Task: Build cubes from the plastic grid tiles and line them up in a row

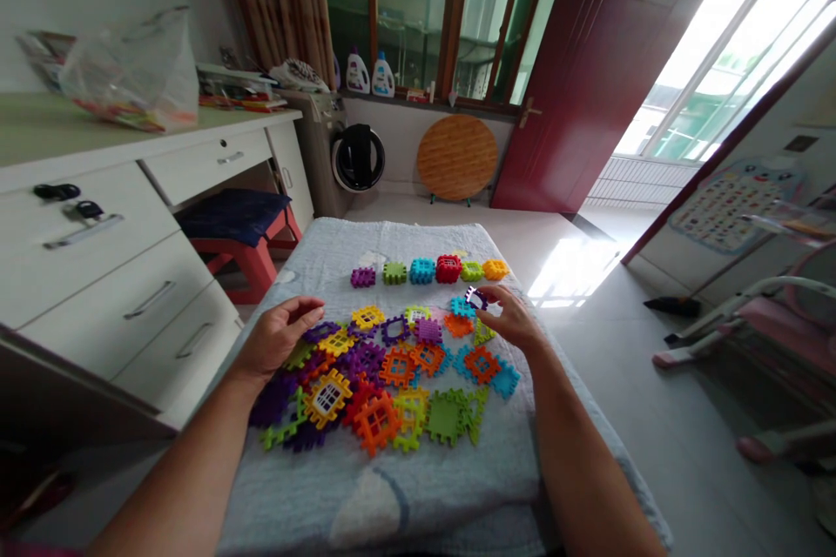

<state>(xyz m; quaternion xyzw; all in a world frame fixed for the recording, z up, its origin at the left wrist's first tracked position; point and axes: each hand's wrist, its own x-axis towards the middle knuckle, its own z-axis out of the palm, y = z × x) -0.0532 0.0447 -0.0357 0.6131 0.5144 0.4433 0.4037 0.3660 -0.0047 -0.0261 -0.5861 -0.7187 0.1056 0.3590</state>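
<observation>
Colourful plastic interlocking pieces lie on a cloth-covered table (457, 479). My right hand (515, 318) pinches a dark purple frame piece (476, 298) above the right side of the pile, beside a blue piece (462, 306) and an orange piece (458, 325). My left hand (279, 335) hovers at the pile's left edge, fingers apart and holding nothing, near a yellow piece (337, 341). Along the far side runs a row of small stacks: purple (363, 278), green (394, 272), blue (422, 271), red (448, 269), light green (471, 271) and yellow-orange (495, 270).
A white desk (215, 135) with a plastic bag (134, 74) stands at the left, a stool (239, 226) beneath it. Behind are a washing machine (323, 148) and a round wooden board (457, 157). A pink chair (793, 313) is at the right.
</observation>
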